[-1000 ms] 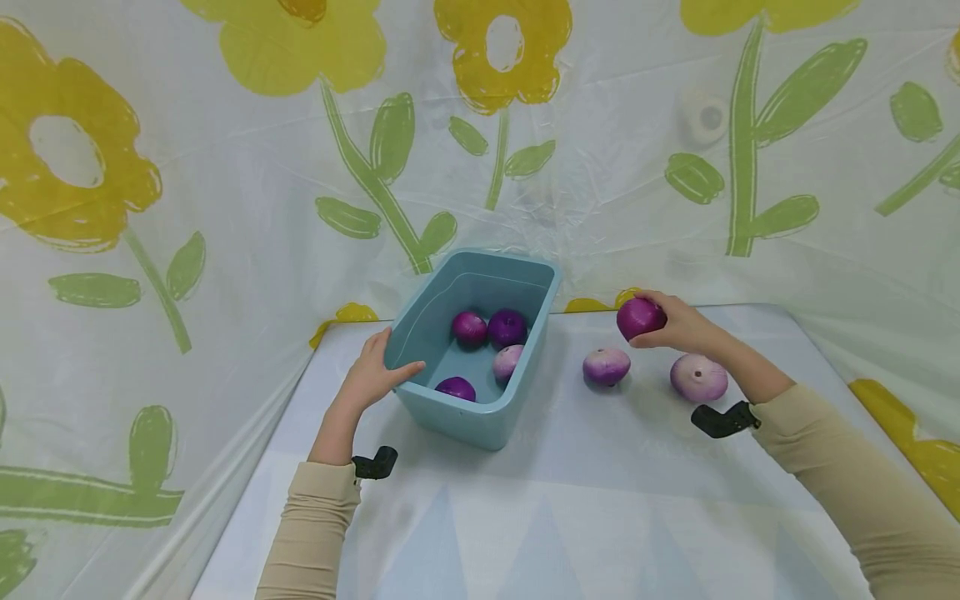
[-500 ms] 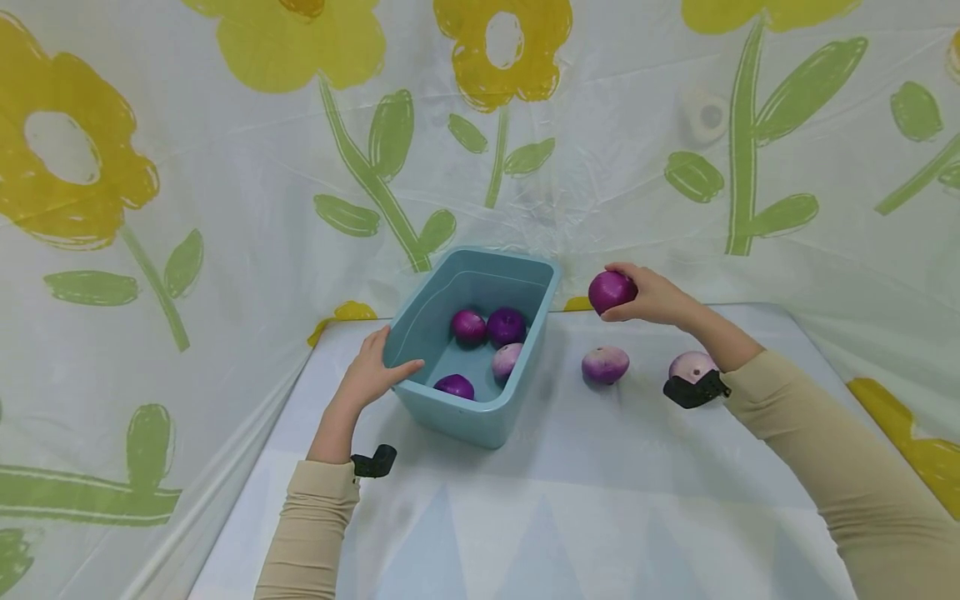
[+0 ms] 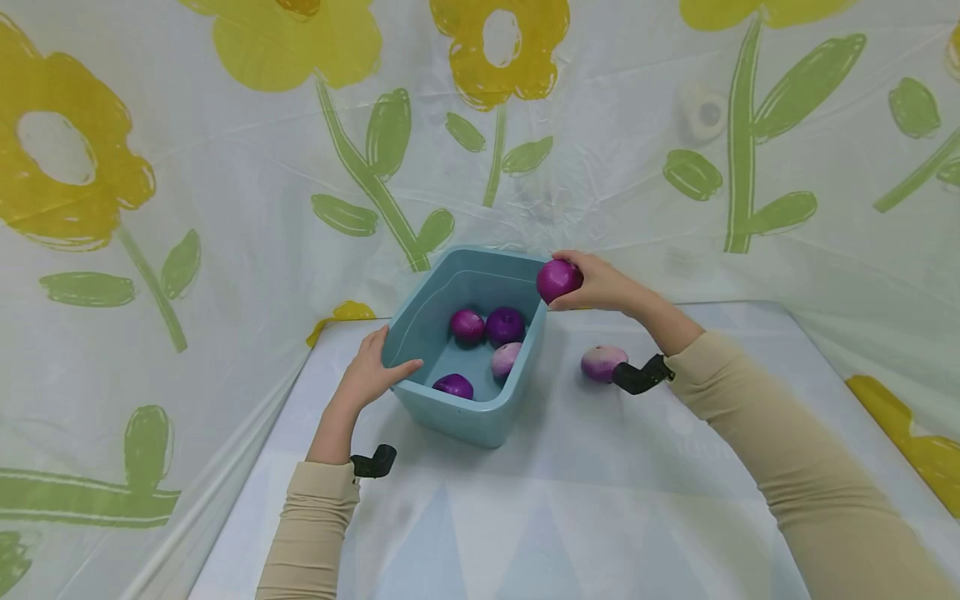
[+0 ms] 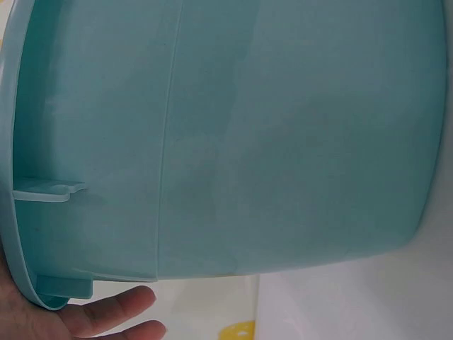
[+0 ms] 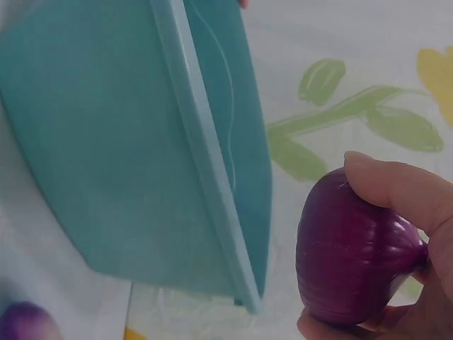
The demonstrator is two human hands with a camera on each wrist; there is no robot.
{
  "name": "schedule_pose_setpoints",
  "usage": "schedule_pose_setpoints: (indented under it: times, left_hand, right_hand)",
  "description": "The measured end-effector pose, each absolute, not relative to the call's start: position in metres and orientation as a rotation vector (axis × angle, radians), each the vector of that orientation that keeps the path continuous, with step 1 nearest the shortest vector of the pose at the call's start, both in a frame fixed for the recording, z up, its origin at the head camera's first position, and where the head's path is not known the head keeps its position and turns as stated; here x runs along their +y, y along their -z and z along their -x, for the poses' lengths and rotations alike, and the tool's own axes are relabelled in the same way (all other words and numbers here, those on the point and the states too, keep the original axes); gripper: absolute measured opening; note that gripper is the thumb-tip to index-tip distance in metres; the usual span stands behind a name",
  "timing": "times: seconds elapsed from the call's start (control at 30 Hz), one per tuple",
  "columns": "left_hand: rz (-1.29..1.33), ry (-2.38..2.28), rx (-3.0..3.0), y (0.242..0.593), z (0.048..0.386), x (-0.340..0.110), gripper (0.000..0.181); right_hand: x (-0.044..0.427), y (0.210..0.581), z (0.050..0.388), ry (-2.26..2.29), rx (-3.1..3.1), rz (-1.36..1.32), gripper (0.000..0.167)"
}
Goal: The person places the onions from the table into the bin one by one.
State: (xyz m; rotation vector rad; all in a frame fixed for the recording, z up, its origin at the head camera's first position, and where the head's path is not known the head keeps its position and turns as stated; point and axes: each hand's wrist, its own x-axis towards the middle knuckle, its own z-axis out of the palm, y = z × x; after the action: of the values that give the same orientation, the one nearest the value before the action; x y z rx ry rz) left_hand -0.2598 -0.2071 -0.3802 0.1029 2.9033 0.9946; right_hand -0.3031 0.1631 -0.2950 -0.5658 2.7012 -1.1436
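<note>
My right hand (image 3: 600,283) pinches a dark red onion (image 3: 557,282) between thumb and fingers, at the far right corner of a light blue plastic bin (image 3: 450,421). In the right wrist view this onion (image 5: 354,255) is apart from the bin's rim (image 5: 205,149). Inside the bin lie dark red onions, such as one at the near end (image 3: 454,386), and a paler onion (image 3: 506,359). My left hand (image 3: 371,371) holds the bin's near left corner, thumb over the rim. In the left wrist view two fingers (image 4: 117,308) reach out past the rim, under the corner.
A pale purple onion (image 3: 602,364) lies on the white table to the right of the bin, partly behind the black wrist camera (image 3: 642,375). A white sheet with yellow flowers (image 3: 498,50) hangs behind the table and at its sides.
My right hand has carried its onion left and up, from over the table to the bin's rim. The right sleeve now hides the other pale onion. The left hand has stayed put.
</note>
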Motion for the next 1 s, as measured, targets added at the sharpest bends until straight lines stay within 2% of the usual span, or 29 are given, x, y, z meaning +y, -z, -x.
schedule_pose_setpoints:
  times: [0.63, 1.0]
  left_hand:
    - [-0.088, -0.982, 2.895, 0.381, 0.260, -0.207, 0.103]
    - [-0.099, -0.985, 2.894, 0.380, 0.260, -0.208, 0.102]
  right_hand:
    - [0.093, 0.290, 0.307, 1.086, 2.654, 0.665, 0.080]
    - [0.084, 0.290, 0.302, 1.193, 2.622, 0.669, 0.061]
